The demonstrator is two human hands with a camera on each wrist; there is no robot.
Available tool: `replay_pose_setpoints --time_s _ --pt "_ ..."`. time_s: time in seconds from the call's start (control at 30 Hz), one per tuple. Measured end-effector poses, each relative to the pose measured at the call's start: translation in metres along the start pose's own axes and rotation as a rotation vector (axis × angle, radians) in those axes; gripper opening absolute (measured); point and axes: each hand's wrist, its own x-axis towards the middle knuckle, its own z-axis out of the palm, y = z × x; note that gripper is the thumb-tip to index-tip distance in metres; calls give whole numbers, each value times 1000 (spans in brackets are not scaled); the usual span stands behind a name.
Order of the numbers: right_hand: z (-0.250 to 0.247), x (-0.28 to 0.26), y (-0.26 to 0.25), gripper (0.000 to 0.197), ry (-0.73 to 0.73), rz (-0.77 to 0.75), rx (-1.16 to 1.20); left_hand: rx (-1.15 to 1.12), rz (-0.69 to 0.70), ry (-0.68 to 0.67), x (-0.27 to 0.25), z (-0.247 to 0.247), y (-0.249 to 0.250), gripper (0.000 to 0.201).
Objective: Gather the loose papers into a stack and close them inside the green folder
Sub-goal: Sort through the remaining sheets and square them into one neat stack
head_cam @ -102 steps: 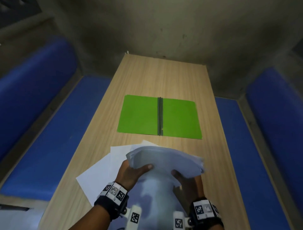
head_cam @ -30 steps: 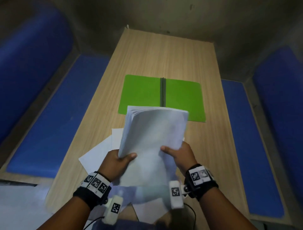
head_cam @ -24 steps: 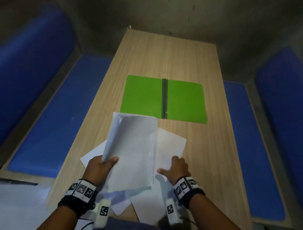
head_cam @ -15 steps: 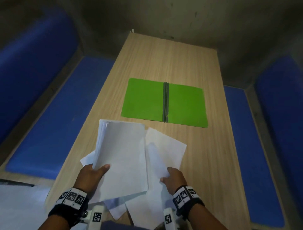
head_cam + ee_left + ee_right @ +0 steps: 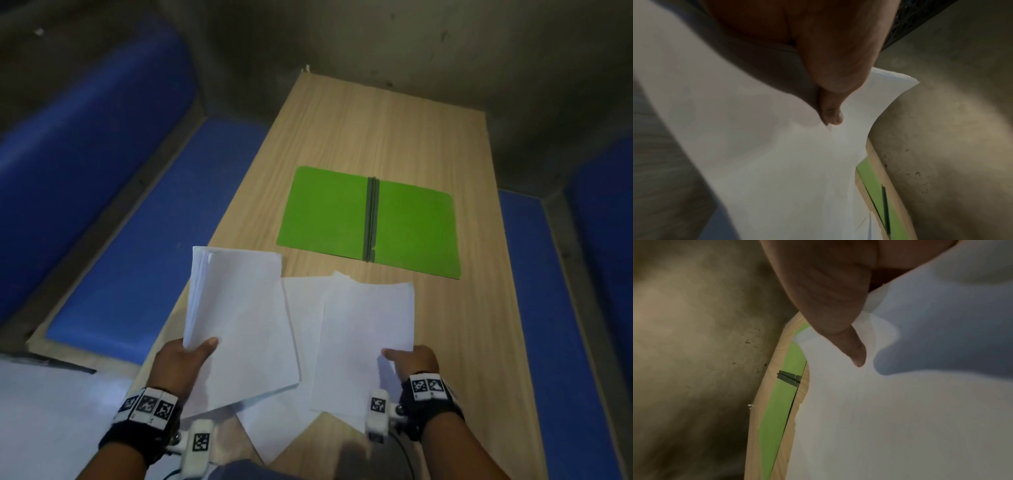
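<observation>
- Green folder [image 5: 371, 221]: I log it lying open and flat on the wooden table [image 5: 376, 130], dark spine down its middle, both covers bare. This is my landmark for the entries below.
- Stack of papers [image 5: 239, 325]: nearer me than the folder and off its left cover's near corner; several sheets together, edges fanned slightly at the far left corner, lifted off the table at a tilt.
- Left hand [image 5: 181, 363]: grips the stack at its near left corner, thumb on top of the top sheet, fingers underneath. In the left wrist view I see the thumb [image 5: 831, 116] pressed onto the white surface.
- Single sheet [image 5: 366, 335]: nearer me than the folder's spine and right cover, well apart from the folder's near edge, raised from the table.
- Right hand [image 5: 414, 363]: pinches that sheet at its near right edge, thumb on top; the right wrist view shows the thumb [image 5: 858, 356] laid on the paper.
- Loose sheets [image 5: 305, 308]: lying on the table between stack and single sheet, partly covered by both, one corner reaching toward me.
- Blue benches [image 5: 144, 233]: flanking the table on either side of the folder.
</observation>
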Motion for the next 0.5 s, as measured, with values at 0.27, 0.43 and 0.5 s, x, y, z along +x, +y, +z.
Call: replay_pose_setpoints --time_s 0.27,0.43,0.5 --pt "30 -4 -1 42 -9 47 23 9 -19 -48 -2 26 -12 41" --pt "21 -8 7 34 -91 -121 108 -41 -33 -85 -4 17 -10 36" --pt "6 -14 7 34 -32 -235 74 -78 -36 -81 -4 6 -7 33"
